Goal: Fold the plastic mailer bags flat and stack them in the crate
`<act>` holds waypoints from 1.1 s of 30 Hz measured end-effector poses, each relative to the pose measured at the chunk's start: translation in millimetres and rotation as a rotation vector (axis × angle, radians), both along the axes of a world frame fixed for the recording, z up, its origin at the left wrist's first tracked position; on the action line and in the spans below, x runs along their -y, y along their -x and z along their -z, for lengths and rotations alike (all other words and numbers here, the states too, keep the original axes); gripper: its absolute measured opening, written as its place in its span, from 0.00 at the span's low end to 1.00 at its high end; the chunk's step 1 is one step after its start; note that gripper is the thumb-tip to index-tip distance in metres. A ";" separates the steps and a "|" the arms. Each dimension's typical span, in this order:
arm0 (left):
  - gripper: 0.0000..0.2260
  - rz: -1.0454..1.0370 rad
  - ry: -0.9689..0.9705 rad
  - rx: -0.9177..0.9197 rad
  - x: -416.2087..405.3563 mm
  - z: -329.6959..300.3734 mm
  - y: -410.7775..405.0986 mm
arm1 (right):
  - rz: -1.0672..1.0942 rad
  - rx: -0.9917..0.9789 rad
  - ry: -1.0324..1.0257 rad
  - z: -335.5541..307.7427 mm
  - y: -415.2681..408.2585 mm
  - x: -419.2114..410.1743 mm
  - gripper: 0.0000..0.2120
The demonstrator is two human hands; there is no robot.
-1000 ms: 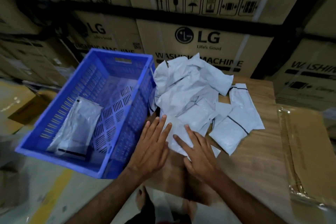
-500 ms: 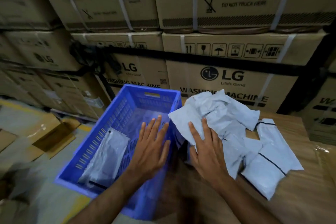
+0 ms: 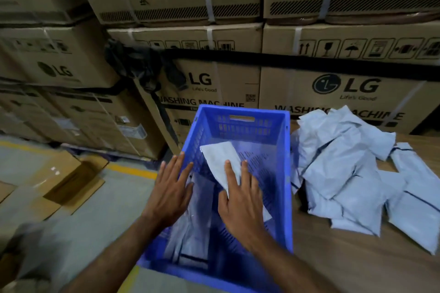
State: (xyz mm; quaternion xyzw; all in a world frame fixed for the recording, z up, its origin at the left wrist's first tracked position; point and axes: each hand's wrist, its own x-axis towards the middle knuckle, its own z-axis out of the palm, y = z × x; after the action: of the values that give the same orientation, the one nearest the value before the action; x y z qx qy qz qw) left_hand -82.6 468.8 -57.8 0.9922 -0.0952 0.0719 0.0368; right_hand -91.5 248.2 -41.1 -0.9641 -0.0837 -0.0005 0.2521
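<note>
Right hand point(image 3: 240, 200) seemingly pinching mailer point(image 3: 220, 158), wooden table point(image 3: 357, 257), stacked cartons point(image 3: 333, 88)

We're in a warehouse: strapped cardboard cartons point(image 3: 345, 93) marked LG washing machine stand stacked in a wall right behind the blue crate point(image 3: 240, 123). Left of the crate, a yellow line point(image 3: 128, 169) runs across the concrete floor beside a flattened box point(image 3: 59, 181).
</note>
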 end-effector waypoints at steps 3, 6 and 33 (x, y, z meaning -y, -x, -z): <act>0.28 -0.008 0.107 -0.084 -19.4 7.4 -1.5 | 0.073 -0.164 -0.053 33.3 11.1 -30.6 0.35; 0.29 0.021 0.216 -0.139 -22.3 8.7 -9.9 | 0.075 -0.357 -0.046 59.5 20.2 -56.7 0.35; 0.26 0.038 0.361 -0.108 -14.4 7.6 -5.1 | 0.111 -0.880 -0.389 78.1 27.4 -132.2 0.41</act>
State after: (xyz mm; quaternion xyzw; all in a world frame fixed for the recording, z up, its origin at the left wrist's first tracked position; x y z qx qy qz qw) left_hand -77.5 483.2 -65.4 0.9698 -0.0976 0.0340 0.2207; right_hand -118.9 380.4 -119.1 -0.8109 0.0843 0.3781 0.4387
